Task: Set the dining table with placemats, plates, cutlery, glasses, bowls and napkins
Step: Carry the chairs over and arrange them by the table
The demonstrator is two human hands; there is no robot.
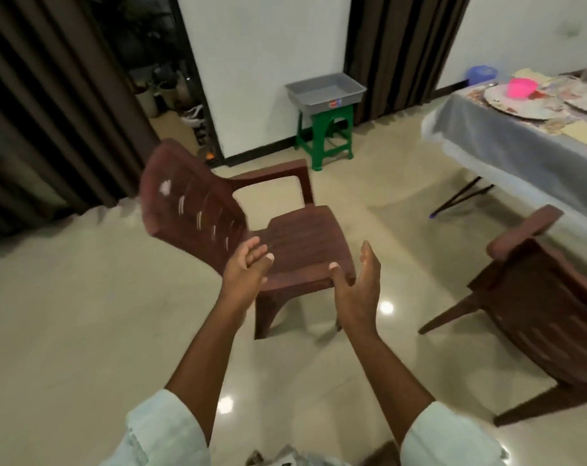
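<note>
Brown slatted chair [251, 230]; green stool [325, 136] under grey tray [325, 92]; pink bowl [521, 88]; grey tablecloth [507, 136]; dark brown striped curtains [43, 112]; glossy beige floor [100, 331].

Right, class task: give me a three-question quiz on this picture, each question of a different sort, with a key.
1. True or false: both hands grip the nearer brown chair.
2. What does the grey tray sit on? A) the floor B) a green stool C) the dining table
3. Fill in: on a plate on the dining table stands a ____ bowl.

Key:
1. False: the left hand and right hand are open in front of it, holding nothing.
2. B, the green stool.
3. Pink: the pink bowl.
</note>
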